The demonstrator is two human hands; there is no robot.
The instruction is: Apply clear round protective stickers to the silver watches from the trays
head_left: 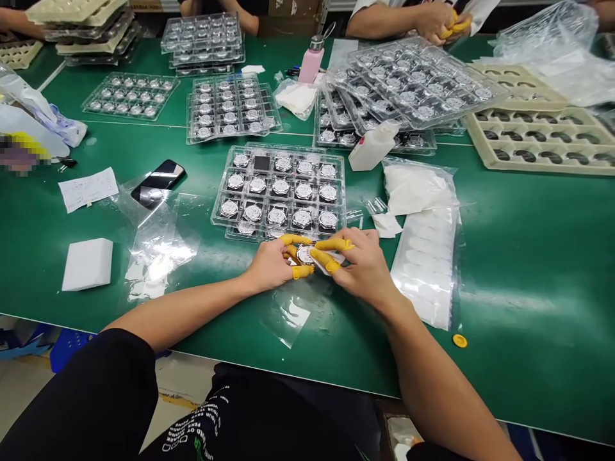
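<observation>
My left hand [271, 264], with yellow finger cots on its fingers, grips a round watch case [304, 255] with a pale, marked face. My right hand [360, 266], also in yellow finger cots, pinches a small white wipe [339, 257] against the right side of the watch case. Just beyond both hands lies a clear plastic tray [343, 192] of similar watch cases, stacked on another tray. One pocket in its back row shows only a black square. Beneath my hands, a clear plastic sheet [293, 314] lies on the green table [519, 256].
A white plastic bottle [372, 148] and stacked trays [413, 83] stand beyond my right hand. To the right lies a bag of white pads [427, 256]. A phone [161, 179] and a white block [87, 264] lie left. Co-workers' hands [435, 24] show across the table.
</observation>
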